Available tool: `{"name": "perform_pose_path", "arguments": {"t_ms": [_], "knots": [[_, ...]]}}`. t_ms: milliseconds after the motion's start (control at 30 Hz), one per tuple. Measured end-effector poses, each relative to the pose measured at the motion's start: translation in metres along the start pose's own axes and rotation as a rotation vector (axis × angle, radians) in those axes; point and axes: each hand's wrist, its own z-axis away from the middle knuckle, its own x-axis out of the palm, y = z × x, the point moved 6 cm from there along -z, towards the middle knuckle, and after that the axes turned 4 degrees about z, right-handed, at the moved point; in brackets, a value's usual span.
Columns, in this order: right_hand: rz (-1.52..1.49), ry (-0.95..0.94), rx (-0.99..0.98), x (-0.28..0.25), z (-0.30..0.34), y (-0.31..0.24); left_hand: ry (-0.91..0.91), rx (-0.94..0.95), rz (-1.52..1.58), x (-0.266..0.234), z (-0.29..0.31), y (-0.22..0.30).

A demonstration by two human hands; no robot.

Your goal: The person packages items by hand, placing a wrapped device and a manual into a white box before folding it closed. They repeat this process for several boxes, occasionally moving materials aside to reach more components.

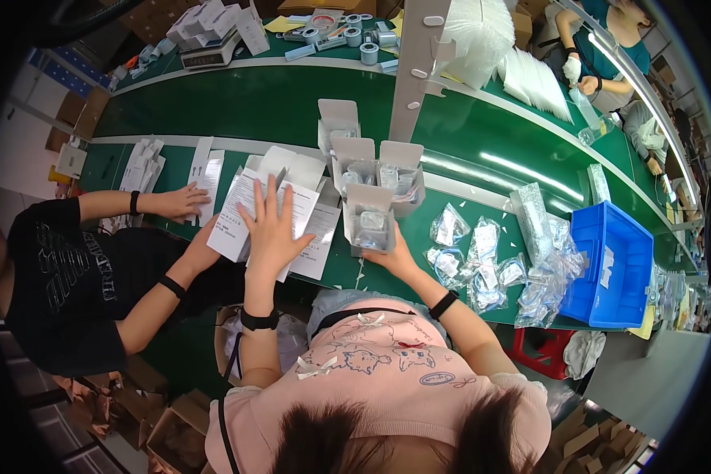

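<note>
My left hand (275, 221) lies with its fingers spread over a group of white printed boxes (235, 229), some with their flaps raised. My right hand (395, 257) is wrapped round the near end of an open white box (355, 229), which has a clear-bagged item inside. Just beyond it, more open white boxes (341, 175) stand together, also with bagged parts in them. Right of my right hand are several clear bags with blue and white cables (486, 265).
At my left a co-worker's hand (183, 203) rests by flat white cartons (205, 170). A blue bin (615, 265) stands at the right, beside bubble-wrap bags (532, 223). A grey post (419, 75) rises behind the boxes. Solder spools (369, 54) sit on the far shelf.
</note>
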Motion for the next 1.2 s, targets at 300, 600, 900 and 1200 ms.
{"name": "perform_pose_path", "arguments": {"t_ms": [300,600,900,1200], "knots": [[0.082,0.122,-0.115,0.039,-0.029,-0.014,0.100,-0.028,0.161,0.021,0.008,-0.023],[0.295,0.139,-0.083,0.024,-0.015,-0.030,0.551,-0.119,0.530,-0.062,0.030,0.002],[-0.759,-0.107,-0.087,-0.087,0.057,-0.075,0.333,0.688,0.657,-0.025,0.035,0.140],[-0.641,-0.109,-0.005,-0.149,0.092,-0.062,0.128,0.561,0.886,0.002,0.004,0.213]]}}
